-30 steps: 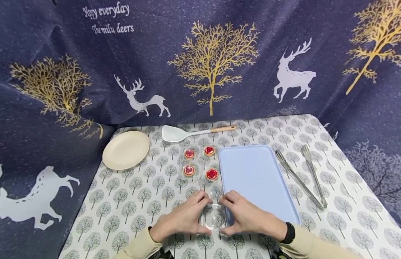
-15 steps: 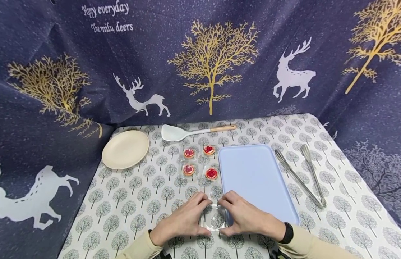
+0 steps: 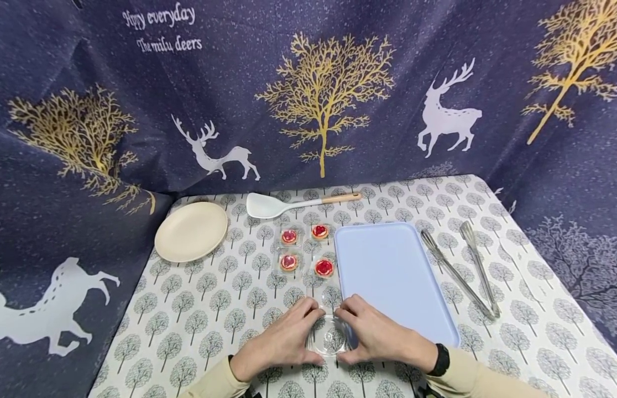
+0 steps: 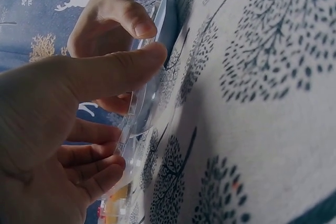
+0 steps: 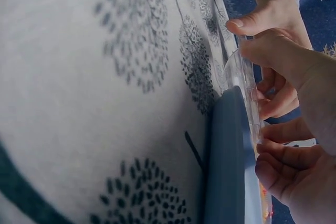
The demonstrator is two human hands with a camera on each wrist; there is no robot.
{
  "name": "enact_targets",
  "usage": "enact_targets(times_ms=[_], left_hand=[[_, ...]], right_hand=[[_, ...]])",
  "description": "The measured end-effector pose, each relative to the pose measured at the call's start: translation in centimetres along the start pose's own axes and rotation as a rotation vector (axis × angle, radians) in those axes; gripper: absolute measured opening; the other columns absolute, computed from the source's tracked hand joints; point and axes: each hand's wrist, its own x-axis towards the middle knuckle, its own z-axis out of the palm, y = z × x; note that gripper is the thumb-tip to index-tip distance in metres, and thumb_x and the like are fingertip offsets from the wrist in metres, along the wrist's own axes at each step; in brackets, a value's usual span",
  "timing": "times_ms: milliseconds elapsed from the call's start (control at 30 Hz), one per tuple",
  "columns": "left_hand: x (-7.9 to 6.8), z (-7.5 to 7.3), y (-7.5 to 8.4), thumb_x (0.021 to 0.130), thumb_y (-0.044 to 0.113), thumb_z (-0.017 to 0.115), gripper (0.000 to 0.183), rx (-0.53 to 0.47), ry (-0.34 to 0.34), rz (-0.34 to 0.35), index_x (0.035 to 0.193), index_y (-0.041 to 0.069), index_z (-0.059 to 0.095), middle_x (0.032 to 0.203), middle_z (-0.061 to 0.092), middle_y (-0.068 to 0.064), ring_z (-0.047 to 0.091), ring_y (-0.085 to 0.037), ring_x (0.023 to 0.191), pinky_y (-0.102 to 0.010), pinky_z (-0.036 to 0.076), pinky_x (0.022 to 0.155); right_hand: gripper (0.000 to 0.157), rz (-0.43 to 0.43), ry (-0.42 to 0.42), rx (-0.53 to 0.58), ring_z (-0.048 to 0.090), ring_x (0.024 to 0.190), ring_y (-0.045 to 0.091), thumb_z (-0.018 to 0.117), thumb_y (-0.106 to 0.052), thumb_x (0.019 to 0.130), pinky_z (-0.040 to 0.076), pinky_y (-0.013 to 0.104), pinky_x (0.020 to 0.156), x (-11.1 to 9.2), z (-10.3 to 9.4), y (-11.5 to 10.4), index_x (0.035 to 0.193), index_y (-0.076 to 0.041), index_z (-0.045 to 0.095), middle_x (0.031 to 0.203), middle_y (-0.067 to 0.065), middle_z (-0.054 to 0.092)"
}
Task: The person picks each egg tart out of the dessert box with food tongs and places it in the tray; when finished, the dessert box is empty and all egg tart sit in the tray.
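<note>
Between my hands, near the front of the table, lies a clear plastic container point(image 3: 329, 336) with a round hollow in it. My left hand point(image 3: 286, 334) holds its left side, thumb at the near end and fingers at the far end. On the opposite side my right hand point(image 3: 375, 331) grips the edge the same way, over the corner of a light blue tray point(image 3: 388, 265). The left wrist view shows the thin plastic edge point(image 4: 137, 111) against the fingertips. Several small red-topped tarts point(image 3: 324, 267) sit in clear packaging just beyond the hands.
A cream plate point(image 3: 191, 232) stands at the far left. Along the back lies a white spatula point(image 3: 268, 206) with a wooden handle. Metal tongs point(image 3: 480, 271) lie spread to the right of the tray. A patterned cloth point(image 3: 204, 331) covers the table.
The head view has shifted slightly, moving the whole scene a little to the left. Both hands keep their place on the clear container.
</note>
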Motion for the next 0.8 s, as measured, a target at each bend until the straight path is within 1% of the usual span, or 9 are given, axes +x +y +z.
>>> enact_targets(times_ms=[200,367,500,567,667,800], left_hand=[[-0.1,0.0,0.1,0.061,0.057,0.084,0.094,0.006,-0.012,-0.004,0.133,0.005,0.052,0.121,0.048,0.001,0.048,-0.011,0.109,-0.024,0.049,0.099],[-0.2,-0.1,0.2,0.059,0.059,0.083,0.099,-0.001,-0.01,-0.001,0.134,0.004,0.05,0.121,0.047,0.0,0.047,-0.011,0.108,-0.024,0.05,0.098],[-0.4,-0.2,0.2,0.056,0.059,0.085,0.107,-0.039,-0.028,-0.021,0.139,0.003,0.046,0.126,0.046,-0.002,0.047,-0.014,0.114,-0.028,0.048,0.103],[-0.6,-0.4,0.1,0.054,0.058,0.086,0.112,-0.062,-0.043,-0.036,0.141,0.003,0.043,0.129,0.045,-0.003,0.047,-0.016,0.118,-0.032,0.047,0.106],[-0.6,-0.9,-0.1,0.051,0.06,0.086,0.117,-0.096,-0.058,-0.059,0.143,0.004,0.041,0.133,0.043,-0.004,0.046,-0.017,0.122,-0.034,0.045,0.109],[-0.5,-1.6,-0.7,0.051,0.059,0.086,0.115,-0.12,-0.058,-0.084,0.144,0.006,0.042,0.133,0.042,-0.002,0.045,-0.015,0.122,-0.035,0.044,0.109]], right_hand=[[0.077,0.0,-0.01,-0.01,0.048,0.094,0.01,0.08,-0.057,0.067,0.051,0.016,0.077,-0.2,0.0,0.0,0.116,0.0,0.063,0.106,0.002,0.055],[0.084,0.006,-0.023,-0.004,0.048,0.096,0.011,0.08,-0.061,0.066,0.052,0.018,0.079,-0.3,-0.1,0.1,0.119,0.001,0.062,0.108,0.003,0.054],[0.091,0.046,-0.059,0.022,0.049,0.098,0.012,0.078,-0.066,0.065,0.054,0.021,0.082,-0.3,-0.5,0.0,0.124,0.002,0.06,0.111,0.005,0.056],[0.093,0.072,-0.08,0.045,0.05,0.099,0.012,0.076,-0.067,0.066,0.054,0.022,0.083,-0.2,-0.7,0.0,0.125,0.002,0.059,0.113,0.005,0.057],[0.091,0.104,-0.101,0.081,0.053,0.101,0.013,0.074,-0.065,0.069,0.055,0.024,0.085,0.3,-1.2,0.0,0.126,0.003,0.059,0.115,0.006,0.058],[0.077,0.128,-0.102,0.114,0.057,0.106,0.017,0.075,-0.054,0.076,0.055,0.029,0.092,1.3,-1.9,0.2,0.126,0.002,0.06,0.117,0.008,0.061]])
